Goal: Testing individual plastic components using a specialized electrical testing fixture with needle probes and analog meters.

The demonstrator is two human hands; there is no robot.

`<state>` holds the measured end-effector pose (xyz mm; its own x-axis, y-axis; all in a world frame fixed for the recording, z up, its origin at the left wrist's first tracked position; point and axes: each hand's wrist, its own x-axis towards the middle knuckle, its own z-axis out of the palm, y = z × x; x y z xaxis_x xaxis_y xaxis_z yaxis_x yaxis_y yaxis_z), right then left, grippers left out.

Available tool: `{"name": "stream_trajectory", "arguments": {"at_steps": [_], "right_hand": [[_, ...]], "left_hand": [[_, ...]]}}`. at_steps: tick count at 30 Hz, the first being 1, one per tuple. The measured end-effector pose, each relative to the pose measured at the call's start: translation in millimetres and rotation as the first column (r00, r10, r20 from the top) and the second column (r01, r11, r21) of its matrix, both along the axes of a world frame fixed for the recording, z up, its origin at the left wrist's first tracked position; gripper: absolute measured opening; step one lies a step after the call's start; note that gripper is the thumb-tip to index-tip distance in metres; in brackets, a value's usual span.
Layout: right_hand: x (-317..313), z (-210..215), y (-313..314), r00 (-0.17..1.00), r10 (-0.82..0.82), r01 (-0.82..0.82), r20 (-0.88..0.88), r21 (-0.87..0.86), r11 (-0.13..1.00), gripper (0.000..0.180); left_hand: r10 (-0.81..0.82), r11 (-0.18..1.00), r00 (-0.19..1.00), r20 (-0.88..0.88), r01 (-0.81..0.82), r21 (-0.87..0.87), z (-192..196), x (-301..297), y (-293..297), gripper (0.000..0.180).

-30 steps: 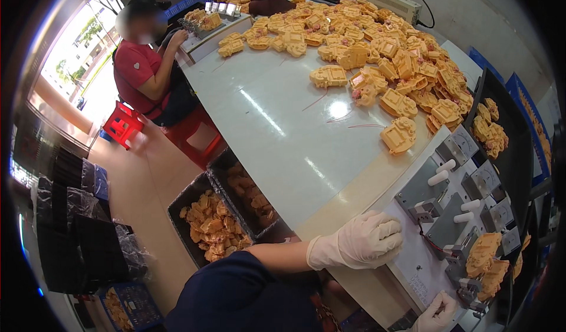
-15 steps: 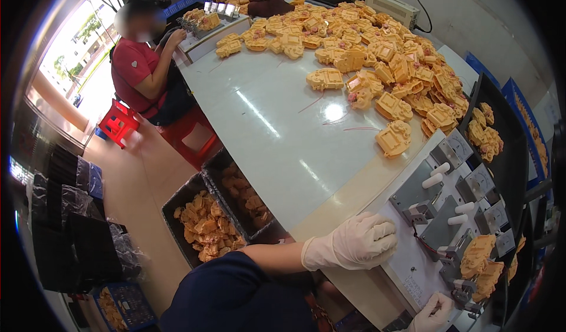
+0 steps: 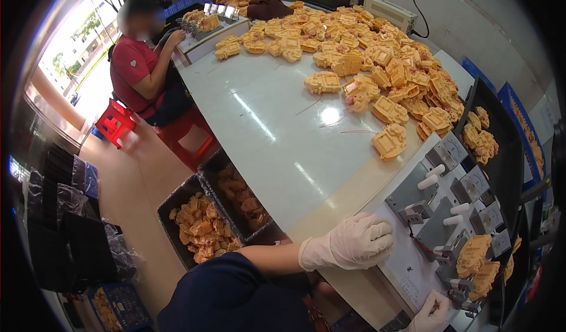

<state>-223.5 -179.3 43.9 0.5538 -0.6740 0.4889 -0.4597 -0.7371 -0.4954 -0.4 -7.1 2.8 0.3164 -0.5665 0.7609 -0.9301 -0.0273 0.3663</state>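
Observation:
My left hand [image 3: 361,241], in a white glove, is closed, its fingers curled over the near left edge of a test fixture [image 3: 394,261]. Whatever its fingers may hold is hidden. Lower down, my right hand [image 3: 430,313], also gloved, has its fingers bent together at the fixture's near end; the picture's lower rim cuts it off, and its inner side is out of sight. Beside it, yellow-orange plastic housings [image 3: 473,255] sit at the fixture's metal clamps. White-knobbed levers [image 3: 429,179] and small dial meters [image 3: 454,146] stand farther along the fixture.
Many similar housings [image 3: 407,67] lie heaped across the table [image 3: 253,131]. Black bins [image 3: 177,202] of parts stand on the floor at left. A black tray [image 3: 507,131] lies right of the fixture. A person in red [image 3: 138,73] works at another fixture, far left.
The whole view has shifted very slightly. Both my hands stay in the same places on the fixture, and the housings at the clamps have not moved.

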Motion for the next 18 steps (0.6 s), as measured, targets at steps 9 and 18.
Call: {"name": "stream_trajectory", "arguments": {"at_steps": [9, 18], "right_hand": [[3.6, -6.3, 3.6, 1.000, -0.030, 0.031, 0.006, -0.140, 0.990, 0.018], [9.5, -2.2, 8.2, 0.998, -0.029, 0.035, 0.049, -0.120, 0.992, 0.018]], "left_hand": [[0.005, 1.000, 1.000, 0.006, -0.005, 0.029, 3.0, -0.7, 1.6, 0.020], [-0.017, 1.000, 0.999, -0.027, 0.018, 0.021, 3.0, -1.2, -1.8, 0.019]]}}
